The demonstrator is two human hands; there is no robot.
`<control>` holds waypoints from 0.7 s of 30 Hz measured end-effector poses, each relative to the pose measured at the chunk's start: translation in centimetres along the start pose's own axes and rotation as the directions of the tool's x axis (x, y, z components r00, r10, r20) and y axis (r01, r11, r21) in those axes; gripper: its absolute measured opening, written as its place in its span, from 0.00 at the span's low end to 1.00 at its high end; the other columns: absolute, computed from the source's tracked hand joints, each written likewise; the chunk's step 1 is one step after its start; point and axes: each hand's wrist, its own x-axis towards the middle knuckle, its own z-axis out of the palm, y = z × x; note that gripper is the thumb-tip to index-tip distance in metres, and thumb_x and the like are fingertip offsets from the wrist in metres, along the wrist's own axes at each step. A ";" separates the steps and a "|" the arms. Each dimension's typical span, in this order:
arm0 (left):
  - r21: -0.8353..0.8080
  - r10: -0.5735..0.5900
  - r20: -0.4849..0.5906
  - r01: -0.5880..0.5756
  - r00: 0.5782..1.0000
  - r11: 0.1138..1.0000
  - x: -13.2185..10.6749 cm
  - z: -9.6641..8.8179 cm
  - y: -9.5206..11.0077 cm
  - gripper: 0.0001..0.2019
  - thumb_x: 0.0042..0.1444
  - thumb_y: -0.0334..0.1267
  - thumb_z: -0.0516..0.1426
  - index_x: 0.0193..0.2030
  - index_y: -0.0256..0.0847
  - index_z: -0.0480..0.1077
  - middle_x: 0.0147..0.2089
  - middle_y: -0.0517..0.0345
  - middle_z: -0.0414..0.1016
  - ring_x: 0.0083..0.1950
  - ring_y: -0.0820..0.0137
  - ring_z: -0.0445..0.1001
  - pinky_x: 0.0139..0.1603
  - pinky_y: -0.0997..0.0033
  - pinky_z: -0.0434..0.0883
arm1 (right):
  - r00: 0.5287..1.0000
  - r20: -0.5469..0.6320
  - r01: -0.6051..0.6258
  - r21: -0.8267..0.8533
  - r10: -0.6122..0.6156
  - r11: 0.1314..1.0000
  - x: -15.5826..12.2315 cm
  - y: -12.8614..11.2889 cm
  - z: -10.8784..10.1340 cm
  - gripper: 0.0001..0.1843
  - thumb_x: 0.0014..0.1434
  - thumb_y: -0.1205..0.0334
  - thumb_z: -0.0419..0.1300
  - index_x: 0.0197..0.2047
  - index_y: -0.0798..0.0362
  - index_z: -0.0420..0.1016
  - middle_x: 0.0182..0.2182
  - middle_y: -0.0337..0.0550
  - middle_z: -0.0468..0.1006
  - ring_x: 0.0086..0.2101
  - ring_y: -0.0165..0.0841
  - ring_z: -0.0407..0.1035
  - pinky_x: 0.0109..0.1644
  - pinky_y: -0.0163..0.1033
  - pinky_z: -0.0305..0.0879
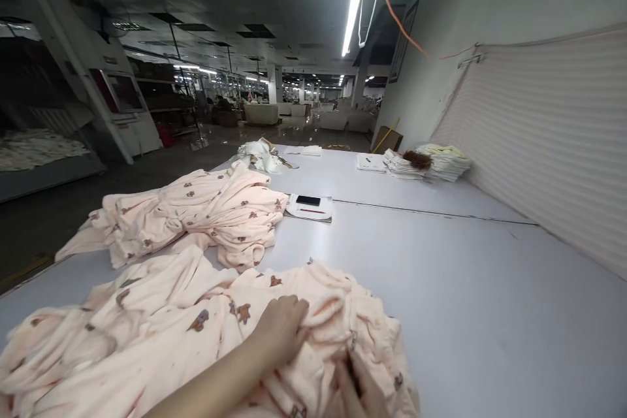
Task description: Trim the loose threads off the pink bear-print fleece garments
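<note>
A heap of pale pink fleece garments with small brown bear prints lies on the white table right in front of me. My left hand rests on top of the heap with its fingers curled into the fabric. My right hand shows only partly at the bottom edge, its fingers pressed into a fold of the same pink fabric. A second pile of the same pink garments lies further back on the left.
A black phone lies on a notebook mid-table. Crumpled white cloth and stacks of folded fabric sit at the far end. A ribbed white wall runs along the right. The dark factory floor drops off on the left.
</note>
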 end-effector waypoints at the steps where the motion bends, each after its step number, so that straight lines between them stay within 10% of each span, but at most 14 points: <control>1: 0.025 0.020 -0.009 -0.020 1.000 0.999 0.0 1.1 0.2 0.09 0.53 0.31 0.54 0.40 0.39 0.72 0.42 0.47 0.75 0.44 0.55 0.72 0.44 0.55 0.68 | 0.998 -0.066 -0.022 0.004 0.022 1.000 1.5 -0.6 -0.7 0.18 0.59 0.44 0.52 0.31 0.49 0.71 0.23 0.37 0.73 0.28 0.34 0.67 0.35 0.34 0.62; 8: -0.027 0.158 -0.109 -0.162 0.981 0.986 -2.6 4.2 0.4 0.12 0.57 0.27 0.46 0.36 0.40 0.70 0.41 0.49 0.74 0.43 0.58 0.68 0.45 0.55 0.64 | 0.996 -0.072 -0.054 -0.004 0.053 0.999 9.4 -1.8 -0.9 0.14 0.52 0.50 0.59 0.25 0.49 0.61 0.21 0.31 0.64 0.25 0.31 0.62 0.30 0.33 0.59; 14: -0.656 -0.146 -0.067 0.066 0.987 0.752 -1.7 3.4 -0.5 0.13 0.60 0.36 0.45 0.46 0.42 0.68 0.46 0.54 0.75 0.49 0.64 0.71 0.52 0.62 0.67 | 1.000 -0.014 0.027 0.004 -0.027 1.000 6.5 -1.4 -2.6 0.14 0.57 0.48 0.58 0.36 0.50 0.70 0.31 0.37 0.73 0.32 0.33 0.69 0.36 0.34 0.64; 21: -0.761 -0.127 -0.031 0.059 0.991 0.646 -1.4 3.0 -0.8 0.14 0.60 0.39 0.47 0.45 0.42 0.72 0.46 0.54 0.74 0.53 0.63 0.70 0.57 0.62 0.64 | 0.950 -0.006 0.299 -0.285 -0.314 0.911 4.5 -1.5 -1.9 0.15 0.62 0.53 0.53 0.47 0.46 0.75 0.36 0.42 0.78 0.37 0.36 0.72 0.39 0.36 0.65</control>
